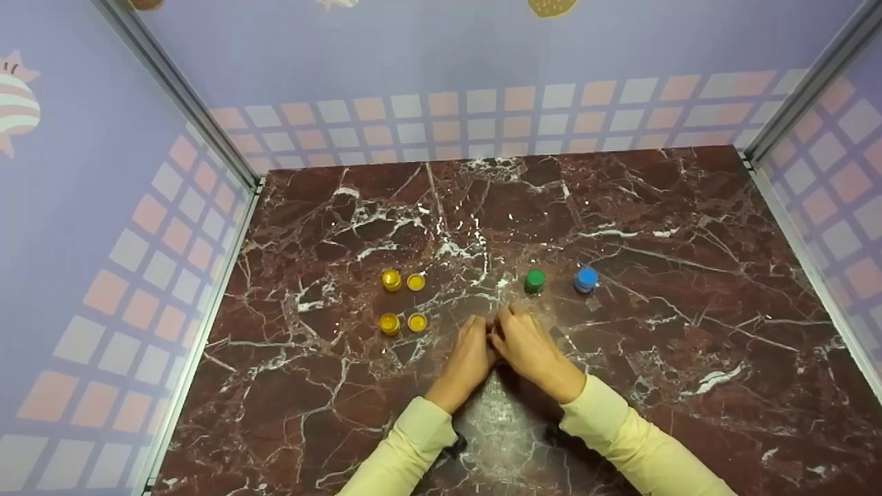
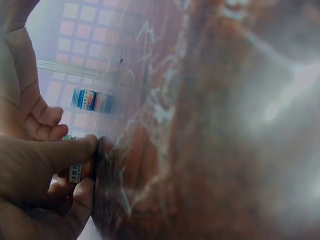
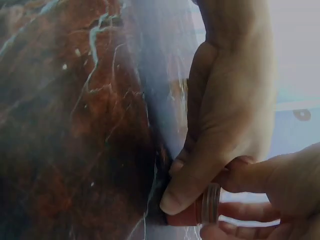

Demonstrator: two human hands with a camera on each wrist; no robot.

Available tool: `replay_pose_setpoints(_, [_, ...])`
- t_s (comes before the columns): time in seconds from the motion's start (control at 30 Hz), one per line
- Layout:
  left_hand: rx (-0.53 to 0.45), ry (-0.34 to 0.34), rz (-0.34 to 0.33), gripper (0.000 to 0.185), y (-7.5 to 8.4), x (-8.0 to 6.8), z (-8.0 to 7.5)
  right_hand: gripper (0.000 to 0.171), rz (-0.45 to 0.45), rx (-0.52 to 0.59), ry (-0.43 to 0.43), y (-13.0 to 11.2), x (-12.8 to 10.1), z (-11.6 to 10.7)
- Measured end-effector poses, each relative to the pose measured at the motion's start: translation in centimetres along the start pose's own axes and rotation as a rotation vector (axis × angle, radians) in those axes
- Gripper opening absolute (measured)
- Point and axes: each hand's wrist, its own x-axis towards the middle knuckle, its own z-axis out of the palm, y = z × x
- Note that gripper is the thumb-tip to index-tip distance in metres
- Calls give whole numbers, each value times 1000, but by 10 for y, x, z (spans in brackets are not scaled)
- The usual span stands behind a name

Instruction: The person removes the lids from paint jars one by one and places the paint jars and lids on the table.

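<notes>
Both hands meet at the middle of the marble table (image 1: 661,331), low over its surface. My left hand (image 1: 482,329) and right hand (image 1: 504,325) pinch one small bottle between their fingertips; from the head view the fingers hide it. The left wrist view shows my left hand (image 2: 89,166) around a labelled bottle (image 2: 75,173) with a dark cap (image 2: 100,160) at the table surface. In the right wrist view my right hand (image 3: 172,186) pinches the small red bottle (image 3: 186,216), whose clear threaded ring (image 3: 212,202) shows.
Beyond the hands stand a green-capped bottle (image 1: 534,281) and a blue-capped bottle (image 1: 586,279) (image 2: 89,100). To the left, yellow pieces lie in a square: two jars (image 1: 391,280) (image 1: 389,324) and two lids (image 1: 415,281) (image 1: 417,322). Patterned walls (image 1: 103,227) enclose three sides.
</notes>
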Motion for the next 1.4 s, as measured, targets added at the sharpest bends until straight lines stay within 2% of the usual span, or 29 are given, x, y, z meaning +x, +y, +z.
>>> replay_pose_setpoints(0.17, [-3,-31,-27,28,0,-1,-1,20,-118,-23,-55,6,0,-3])
replay_pose_setpoints(0.37, [19,-34,-38,31,0,-1,0,20,-263,-30,-117,14,2,-8])
replay_pose_setpoints(0.53, [16,-29,-38,33,2,-1,0,22,-324,19,-157,19,2,-12])
replay_pose_setpoints(0.77, [2,-35,-78,32,3,1,0,19,-372,113,-144,24,0,-12])
replay_pose_setpoints(0.9, [-27,-51,-103,30,3,1,1,18,-353,148,-148,28,-2,-14])
replay_pose_setpoints(1.1, [-23,-46,-82,31,2,1,1,15,-276,206,-114,31,-3,-15])
replay_pose_setpoints(1.27, [-65,-62,-105,35,2,1,0,11,-114,226,10,28,0,-14])
replay_pose_setpoints(1.4, [-79,-72,-128,36,4,1,0,16,49,211,102,22,3,-13])
